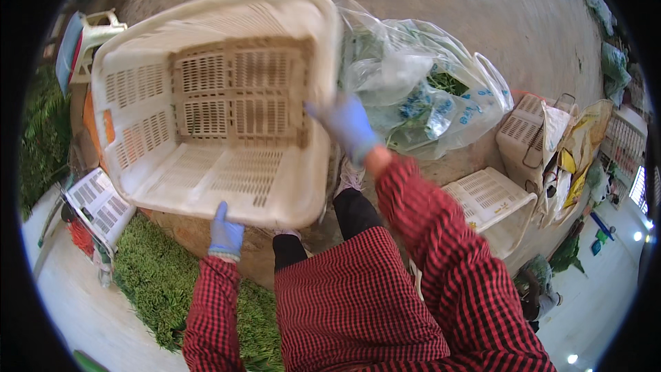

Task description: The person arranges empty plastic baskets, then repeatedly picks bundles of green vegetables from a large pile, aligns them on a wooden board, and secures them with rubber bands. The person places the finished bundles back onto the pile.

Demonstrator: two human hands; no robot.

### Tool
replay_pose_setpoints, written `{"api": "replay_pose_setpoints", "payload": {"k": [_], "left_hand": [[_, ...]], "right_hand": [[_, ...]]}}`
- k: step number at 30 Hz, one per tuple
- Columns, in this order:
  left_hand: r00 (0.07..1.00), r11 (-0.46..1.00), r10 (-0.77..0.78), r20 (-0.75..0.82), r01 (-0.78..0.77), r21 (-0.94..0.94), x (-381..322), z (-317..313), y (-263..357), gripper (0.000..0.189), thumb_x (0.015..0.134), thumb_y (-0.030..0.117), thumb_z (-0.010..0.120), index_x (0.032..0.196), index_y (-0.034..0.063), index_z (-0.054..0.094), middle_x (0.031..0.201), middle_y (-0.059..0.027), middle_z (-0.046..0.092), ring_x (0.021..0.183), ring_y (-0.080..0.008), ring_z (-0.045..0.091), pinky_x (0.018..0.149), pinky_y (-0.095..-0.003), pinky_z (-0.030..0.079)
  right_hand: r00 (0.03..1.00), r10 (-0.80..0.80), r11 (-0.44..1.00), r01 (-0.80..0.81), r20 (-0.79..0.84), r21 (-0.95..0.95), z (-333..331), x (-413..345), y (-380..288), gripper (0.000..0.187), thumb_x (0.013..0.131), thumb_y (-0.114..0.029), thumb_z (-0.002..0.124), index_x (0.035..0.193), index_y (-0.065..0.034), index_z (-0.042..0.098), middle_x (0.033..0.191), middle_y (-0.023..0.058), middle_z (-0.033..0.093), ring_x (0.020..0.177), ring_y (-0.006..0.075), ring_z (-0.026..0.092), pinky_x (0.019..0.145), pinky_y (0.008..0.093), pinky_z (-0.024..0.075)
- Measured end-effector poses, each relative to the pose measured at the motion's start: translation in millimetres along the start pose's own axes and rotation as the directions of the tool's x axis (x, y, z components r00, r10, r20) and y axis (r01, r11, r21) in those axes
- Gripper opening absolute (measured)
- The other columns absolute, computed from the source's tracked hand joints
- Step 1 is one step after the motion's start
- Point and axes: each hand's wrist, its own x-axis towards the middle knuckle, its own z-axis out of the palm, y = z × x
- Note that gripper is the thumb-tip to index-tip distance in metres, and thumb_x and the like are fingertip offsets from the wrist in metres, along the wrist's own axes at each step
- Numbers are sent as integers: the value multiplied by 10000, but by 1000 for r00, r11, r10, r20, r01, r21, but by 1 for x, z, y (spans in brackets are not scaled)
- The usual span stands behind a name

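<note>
A large off-white slatted plastic crate (160, 181), brown with dirt at its bottom, is tilted so that its hollow faces me. My left hand (226, 232), in a blue glove, grips the crate's near rim, with a finger over the edge. My right hand (347, 126), also gloved in blue and blurred, is at the crate's right side wall, its fingers reaching over the rim; how firmly it holds cannot be seen. Just right of the crate lies a clear plastic bag (444, 108) with blue print and green leafy stems inside.
Bundled green stems (155, 274) lie at lower left, more greenery (44, 139) at far left. A white crate (100, 206) and a stool (95, 44) stand left. On the right are an upturned crate (521, 129), another crate (485, 196) and sacks (583, 150). Another person (537, 289) is at lower right.
</note>
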Motion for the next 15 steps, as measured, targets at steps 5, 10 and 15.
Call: {"api": "replay_pose_setpoints", "payload": {"k": [5,10,15], "left_hand": [[947,994,3,321,-38,105,41,183,26,602,989,296,591,1449,-6,349,1510,-185,357,1393,-329,365,1210,-470,279],[829,982,-29,559,-80,170,69,312,10,473,1013,296,533,1279,-96,526,1333,-247,562,1285,-345,521,1140,-450,396],[796,875,-229,561,-83,476,48,289,-98,290,943,263,610,1041,-1,675,919,-117,716,850,-214,694,787,-334,561]], "right_hand": [[921,-383,858,381,-66,345,-99,105,-40,343,933,-278,641,1156,-22,688,982,60,714,878,123,629,826,295,504],[986,10,998,0,-164,61,-217,65,140,348,919,-259,602,1181,-45,682,1121,169,695,1020,307,665,905,382,503],[992,-126,850,92,-29,-519,-221,28,256,774,743,-212,737,1445,-55,449,1285,270,585,1207,382,560,1012,439,441]]}}
